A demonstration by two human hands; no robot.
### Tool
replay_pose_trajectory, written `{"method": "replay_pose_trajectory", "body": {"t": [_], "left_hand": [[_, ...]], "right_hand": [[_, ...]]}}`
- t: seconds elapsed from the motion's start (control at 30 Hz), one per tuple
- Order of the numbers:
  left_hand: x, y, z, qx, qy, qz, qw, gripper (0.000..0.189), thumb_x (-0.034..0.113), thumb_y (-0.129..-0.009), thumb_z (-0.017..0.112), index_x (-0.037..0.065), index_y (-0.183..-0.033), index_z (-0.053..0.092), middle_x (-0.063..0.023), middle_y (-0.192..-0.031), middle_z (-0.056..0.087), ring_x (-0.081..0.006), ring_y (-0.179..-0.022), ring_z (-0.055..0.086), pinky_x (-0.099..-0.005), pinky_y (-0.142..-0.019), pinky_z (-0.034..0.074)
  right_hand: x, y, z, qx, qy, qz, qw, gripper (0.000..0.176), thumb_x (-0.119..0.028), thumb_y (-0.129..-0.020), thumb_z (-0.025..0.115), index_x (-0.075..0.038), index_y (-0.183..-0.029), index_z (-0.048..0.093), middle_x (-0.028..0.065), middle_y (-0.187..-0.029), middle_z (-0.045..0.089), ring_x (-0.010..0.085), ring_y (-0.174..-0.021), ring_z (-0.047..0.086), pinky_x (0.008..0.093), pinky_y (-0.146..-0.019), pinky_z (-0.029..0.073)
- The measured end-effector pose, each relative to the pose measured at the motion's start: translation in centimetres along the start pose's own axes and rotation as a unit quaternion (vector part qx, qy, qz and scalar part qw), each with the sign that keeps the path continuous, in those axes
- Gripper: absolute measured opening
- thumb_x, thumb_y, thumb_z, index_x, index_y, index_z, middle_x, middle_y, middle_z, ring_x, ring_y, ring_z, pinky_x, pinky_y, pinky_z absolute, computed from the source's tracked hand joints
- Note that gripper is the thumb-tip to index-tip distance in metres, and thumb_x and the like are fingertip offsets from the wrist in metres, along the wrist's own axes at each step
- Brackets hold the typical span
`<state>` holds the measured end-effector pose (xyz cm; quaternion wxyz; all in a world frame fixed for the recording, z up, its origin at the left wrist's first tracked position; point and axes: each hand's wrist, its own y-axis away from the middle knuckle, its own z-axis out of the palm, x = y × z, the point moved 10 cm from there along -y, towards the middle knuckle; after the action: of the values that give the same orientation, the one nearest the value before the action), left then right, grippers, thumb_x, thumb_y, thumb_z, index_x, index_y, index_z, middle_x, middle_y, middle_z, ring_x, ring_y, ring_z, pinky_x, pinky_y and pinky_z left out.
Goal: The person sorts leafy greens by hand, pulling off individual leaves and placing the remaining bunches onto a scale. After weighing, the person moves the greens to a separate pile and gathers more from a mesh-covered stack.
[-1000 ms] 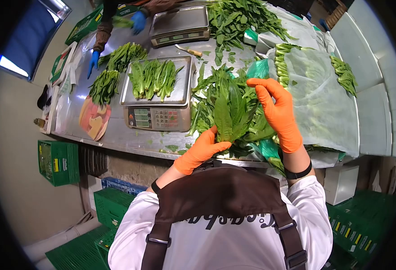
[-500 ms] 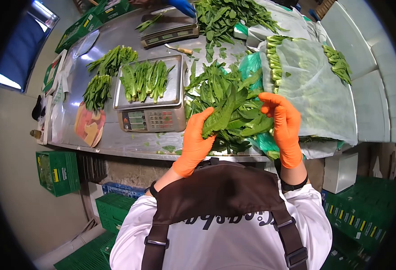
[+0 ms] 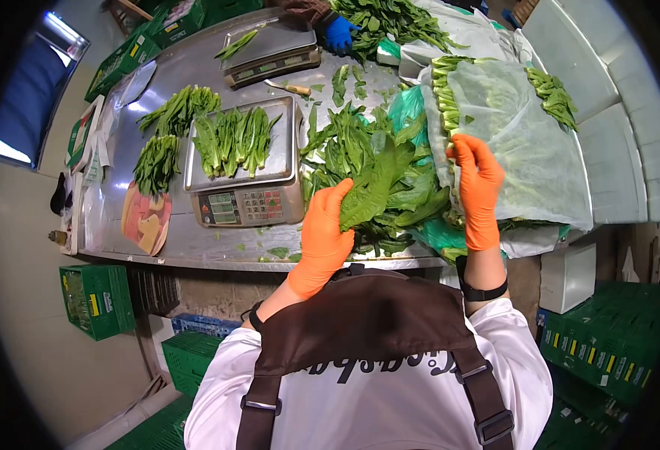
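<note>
My left hand [image 3: 324,236], in an orange glove, is closed on long leafy greens [image 3: 367,196] held over a loose heap of leaves near the table's front edge. Over the stem ends [image 3: 445,101] of a row of greens, my right hand [image 3: 481,187] has its thumb and fingers pinched together. What sits between those fingertips is too small to make out. A white cloth [image 3: 521,142] covers most of that row. Left of the heap, a digital scale [image 3: 249,208] carries several stalks of greens [image 3: 234,139] side by side on its metal pan.
Two bunches of greens [image 3: 156,165] lie left of the scale, by a pink patterned sheet [image 3: 145,217]. A knife [image 3: 289,88] rests below a second scale [image 3: 270,66]. At the back, a co-worker's blue-gloved hand [image 3: 339,34] touches another leaf pile. Green crates [image 3: 97,300] stand around.
My right hand has moved up from beside the heap to the row's stem ends, its fingers now pinched. My left hand keeps its hold. The co-worker's blue glove has moved onto the back pile.
</note>
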<state>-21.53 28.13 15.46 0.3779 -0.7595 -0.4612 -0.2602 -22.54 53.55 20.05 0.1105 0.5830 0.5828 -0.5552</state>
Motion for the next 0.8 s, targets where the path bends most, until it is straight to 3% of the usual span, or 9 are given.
{"method": "replay_pose_trajectory", "body": {"t": [0.03, 0.1, 0.17, 0.3, 0.37, 0.43, 0.5, 0.57, 0.8], "left_hand": [[0.1, 0.0, -0.2, 0.004, -0.017, 0.0, 1.0, 0.074, -0.007, -0.057, 0.06, 0.01, -0.128, 0.046, -0.0151, -0.108, 0.051, -0.0359, -0.099, 0.05, -0.0401, -0.085, 0.043], [0.3, -0.2, -0.2, 0.002, -0.027, 0.001, 1.0, 0.074, -0.007, -0.058, 0.06, 0.009, -0.128, 0.046, -0.0151, -0.108, 0.051, -0.0358, -0.1, 0.051, -0.0403, -0.085, 0.043], [0.5, -0.3, 0.0, -0.004, -0.036, 0.003, 0.999, 0.073, -0.007, -0.058, 0.06, 0.009, -0.128, 0.046, -0.015, -0.108, 0.051, -0.0357, -0.1, 0.051, -0.0405, -0.084, 0.043], [0.8, -0.5, 0.2, 0.008, -0.056, 0.021, 0.998, 0.074, -0.009, -0.057, 0.06, 0.01, -0.127, 0.048, -0.0147, -0.107, 0.051, -0.0346, -0.099, 0.052, -0.0381, -0.085, 0.044], [1.0, -0.5, 0.1, 0.011, -0.073, 0.03, 0.997, 0.074, -0.008, -0.056, 0.06, 0.011, -0.127, 0.048, -0.0146, -0.107, 0.051, -0.0347, -0.098, 0.052, -0.0388, -0.084, 0.044], [1.3, -0.7, -0.2, 0.013, -0.1, 0.034, 0.994, 0.074, -0.008, -0.056, 0.061, 0.011, -0.127, 0.049, -0.0141, -0.105, 0.052, -0.034, -0.096, 0.052, -0.0401, -0.083, 0.044], [1.2, -0.6, 0.0, 0.01, -0.112, 0.047, 0.993, 0.074, -0.007, -0.055, 0.061, 0.012, -0.126, 0.049, -0.0135, -0.104, 0.052, -0.0336, -0.095, 0.052, -0.0404, -0.082, 0.044], [1.5, -0.8, 0.2, 0.005, -0.122, 0.063, 0.99, 0.074, -0.007, -0.055, 0.062, 0.013, -0.126, 0.05, -0.0129, -0.103, 0.053, -0.0332, -0.094, 0.052, -0.0407, -0.08, 0.043], [2.8, -0.5, 2.1, -0.06, -0.125, 0.095, 0.986, 0.075, -0.006, -0.053, 0.062, 0.014, -0.124, 0.052, -0.0122, -0.104, 0.054, -0.0331, -0.094, 0.052, -0.0409, -0.08, 0.043]], "right_hand": [[1.6, -0.1, -0.8, 0.034, -0.088, 0.086, 0.992, 0.016, -0.011, -0.08, 0.068, -0.009, -0.096, 0.069, 0.008, -0.077, 0.065, 0.0256, -0.067, 0.06, 0.0332, -0.063, 0.048], [-0.8, -0.2, -0.5, -0.006, -0.062, 0.048, 0.997, 0.021, -0.011, -0.079, 0.069, -0.011, -0.099, 0.069, 0.0073, -0.078, 0.065, 0.0239, -0.07, 0.06, 0.033, -0.063, 0.048], [-6.1, 0.4, 2.7, -0.136, 0.076, -0.135, 0.979, 0.024, -0.011, -0.077, 0.07, -0.014, -0.1, 0.069, 0.0062, -0.076, 0.063, 0.0232, -0.07, 0.06, 0.0329, -0.063, 0.048], [-5.1, 1.3, 4.9, -0.127, 0.124, -0.189, 0.966, 0.023, -0.01, -0.074, 0.071, -0.014, -0.097, 0.067, 0.0048, -0.078, 0.062, 0.0255, -0.07, 0.058, 0.0342, -0.061, 0.047], [-3.9, 0.5, 4.6, -0.092, 0.11, -0.162, 0.976, 0.016, -0.01, -0.077, 0.07, -0.011, -0.093, 0.067, 0.0059, -0.078, 0.061, 0.0216, -0.068, 0.059, 0.031, -0.06, 0.046], [-0.5, -0.8, 1.1, 0.043, 0.035, 0.0, 0.998, 0.011, -0.01, -0.081, 0.067, -0.006, -0.091, 0.067, 0.0047, -0.078, 0.062, 0.014, -0.068, 0.058, 0.0268, -0.06, 0.045], [0.3, -1.3, 0.5, 0.042, -0.027, 0.032, 0.998, 0.012, -0.013, -0.087, 0.063, -0.003, -0.093, 0.067, 0.0022, -0.077, 0.062, 0.0083, -0.07, 0.056, 0.0236, -0.062, 0.044], [2.1, -1.5, 2.4, -0.062, -0.145, 0.135, 0.978, 0.018, -0.018, -0.09, 0.06, -0.003, -0.098, 0.067, 0.0013, -0.078, 0.063, 0.0077, -0.07, 0.056, 0.023, -0.063, 0.044], [1.1, -1.6, 7.4, -0.22, -0.072, 0.109, 0.967, 0.024, -0.023, -0.082, 0.069, -0.003, -0.096, 0.068, 0.0026, -0.076, 0.064, 0.0092, -0.068, 0.056, 0.0229, -0.063, 0.045]]}}
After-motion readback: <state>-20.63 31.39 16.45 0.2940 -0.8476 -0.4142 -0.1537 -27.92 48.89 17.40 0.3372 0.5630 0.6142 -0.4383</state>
